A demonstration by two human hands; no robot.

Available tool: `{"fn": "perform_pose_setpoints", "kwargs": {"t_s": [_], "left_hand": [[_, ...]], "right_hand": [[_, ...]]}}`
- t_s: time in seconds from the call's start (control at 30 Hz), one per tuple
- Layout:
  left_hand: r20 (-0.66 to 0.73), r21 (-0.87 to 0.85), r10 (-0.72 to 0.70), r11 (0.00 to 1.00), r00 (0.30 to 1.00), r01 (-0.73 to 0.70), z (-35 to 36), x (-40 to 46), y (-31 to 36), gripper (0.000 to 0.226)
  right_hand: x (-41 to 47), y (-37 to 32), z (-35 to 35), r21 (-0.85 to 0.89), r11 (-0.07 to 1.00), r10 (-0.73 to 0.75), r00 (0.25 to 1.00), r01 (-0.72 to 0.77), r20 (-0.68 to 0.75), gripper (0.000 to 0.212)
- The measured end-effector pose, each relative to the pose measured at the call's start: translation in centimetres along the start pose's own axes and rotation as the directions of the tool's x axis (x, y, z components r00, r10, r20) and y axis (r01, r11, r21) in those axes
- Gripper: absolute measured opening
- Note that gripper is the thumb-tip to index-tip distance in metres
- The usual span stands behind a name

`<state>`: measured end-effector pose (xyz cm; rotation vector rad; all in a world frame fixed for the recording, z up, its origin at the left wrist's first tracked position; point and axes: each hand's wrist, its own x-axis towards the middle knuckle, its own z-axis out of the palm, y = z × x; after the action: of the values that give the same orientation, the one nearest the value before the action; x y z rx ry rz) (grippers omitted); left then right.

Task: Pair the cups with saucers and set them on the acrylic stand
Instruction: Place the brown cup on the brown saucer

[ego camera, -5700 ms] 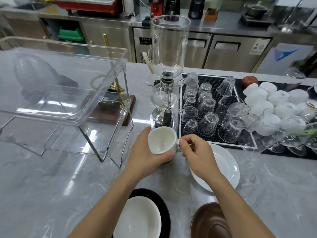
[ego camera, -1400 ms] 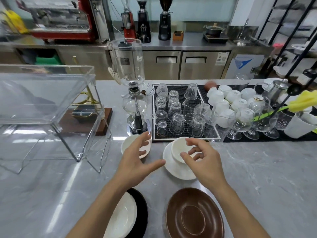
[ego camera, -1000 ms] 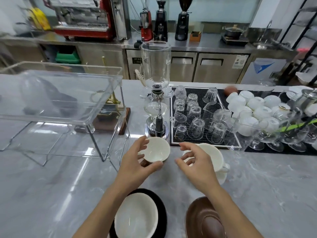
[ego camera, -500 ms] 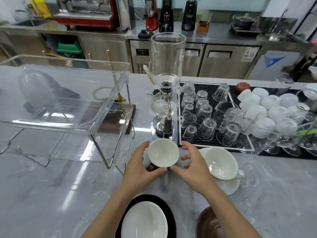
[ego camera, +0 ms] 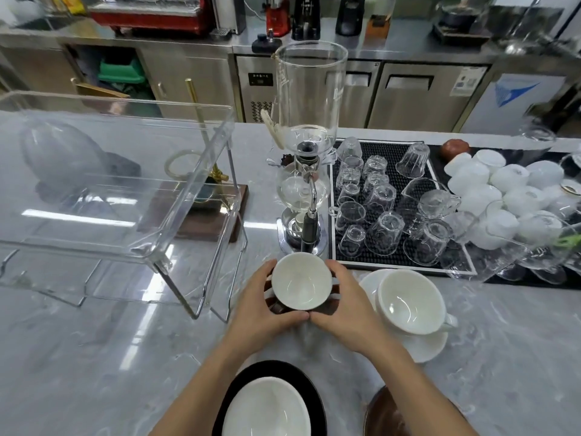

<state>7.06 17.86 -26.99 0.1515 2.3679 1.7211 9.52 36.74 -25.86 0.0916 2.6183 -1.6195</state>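
A small white cup (ego camera: 301, 281) sits on a dark saucer (ego camera: 327, 305) that is mostly hidden under it. My left hand (ego camera: 262, 305) and my right hand (ego camera: 345, 306) grip this pair from both sides, thumbs meeting at the front. Whether it rests on the counter or is lifted, I cannot tell. To the right, a larger white cup (ego camera: 410, 302) stands on a white saucer (ego camera: 424, 347). The clear acrylic stand (ego camera: 103, 187) is at the left, close to my left hand.
A glass siphon brewer (ego camera: 306, 152) stands just behind the held cup. A black mat (ego camera: 440, 247) with several upturned glasses and white cups fills the right. At the near edge lie a white saucer on a black plate (ego camera: 270, 404) and a brown plate (ego camera: 386, 413).
My left hand set the small cup on the dark saucer, and my right hand came over from the larger cup. Both hands now close around the pair.
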Motion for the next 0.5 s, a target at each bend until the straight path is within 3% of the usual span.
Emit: {"fn": "perform_pose_setpoints", "kwargs": {"t_s": [0.23,0.5], "left_hand": [[-0.022,0.001,0.012,1.000,1.000,-0.012,-0.2,0.3,0.2,0.088],[-0.006,-0.041,0.071,0.997,0.997,-0.072,-0.8,-0.6,1.9,0.095]], "right_hand": [[0.1,0.5,0.4,0.053,0.998,0.035,0.999,-0.034,-0.030,0.070],[-1.2,-1.5,-0.3,0.044,0.999,-0.011,0.996,0.015,-0.092,0.077]]}}
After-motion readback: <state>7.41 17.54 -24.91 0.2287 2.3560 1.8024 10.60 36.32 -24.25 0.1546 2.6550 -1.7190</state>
